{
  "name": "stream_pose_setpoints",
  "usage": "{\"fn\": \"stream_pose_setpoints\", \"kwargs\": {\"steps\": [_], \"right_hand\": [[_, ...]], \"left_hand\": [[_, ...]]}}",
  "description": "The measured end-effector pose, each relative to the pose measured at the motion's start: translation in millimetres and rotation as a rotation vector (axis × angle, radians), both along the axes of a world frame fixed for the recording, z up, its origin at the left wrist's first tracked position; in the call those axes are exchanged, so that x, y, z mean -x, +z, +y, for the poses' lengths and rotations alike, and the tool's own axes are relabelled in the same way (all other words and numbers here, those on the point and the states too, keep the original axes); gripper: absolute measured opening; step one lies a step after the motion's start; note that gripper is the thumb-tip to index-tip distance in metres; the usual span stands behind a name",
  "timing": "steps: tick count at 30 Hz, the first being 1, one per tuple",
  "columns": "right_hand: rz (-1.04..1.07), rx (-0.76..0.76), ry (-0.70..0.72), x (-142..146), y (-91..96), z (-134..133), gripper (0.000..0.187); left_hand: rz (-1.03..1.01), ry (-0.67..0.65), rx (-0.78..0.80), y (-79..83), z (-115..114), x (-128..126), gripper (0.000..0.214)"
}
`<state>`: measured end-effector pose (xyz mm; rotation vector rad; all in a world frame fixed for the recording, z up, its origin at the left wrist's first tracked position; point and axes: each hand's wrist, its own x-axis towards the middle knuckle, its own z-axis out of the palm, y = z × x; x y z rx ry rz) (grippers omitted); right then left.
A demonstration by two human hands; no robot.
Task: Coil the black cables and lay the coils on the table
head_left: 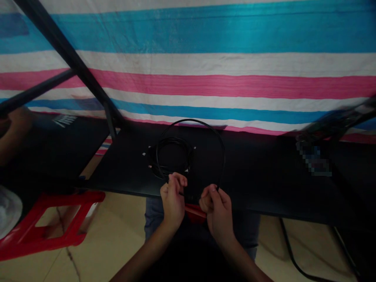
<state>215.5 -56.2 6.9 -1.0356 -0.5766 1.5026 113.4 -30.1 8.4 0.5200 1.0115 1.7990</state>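
Note:
A thin black cable [223, 150] arches up in a wide loop between my two hands. My left hand [173, 199] is closed on it at the left side of the loop, fingers pinched together. On the right, my right hand [216, 205] pinches the other side of the cable between thumb and fingers. Both hands hover at the near edge of the black table [258, 172]. Behind the loop lies a coiled bundle of black cables [185, 156], with small pale ends or tags sticking out around it. Whether the held cable joins this bundle I cannot tell.
A striped plastic sheet [205, 62] hangs behind the table. Dark metal frame bars [64, 55] slant down at the left. Another person's arm [14, 131] rests over the left table. A red plastic stool [61, 235] stands at lower left. A pixelated patch [315, 158] covers something at right.

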Motion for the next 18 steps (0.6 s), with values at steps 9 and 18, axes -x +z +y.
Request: {"fn": "stream_pose_setpoints", "kwargs": {"steps": [9, 18], "right_hand": [[0.037, 0.137, 0.186, 19, -12.1, -13, 0.057], [-0.053, 0.045, 0.191, 9, 5.9, 17, 0.051]], "left_hand": [[0.130, 0.285, -0.249, 21.8, 20, 7, 0.062], [0.546, 0.173, -0.245, 8.4, 8, -19, 0.065]]}}
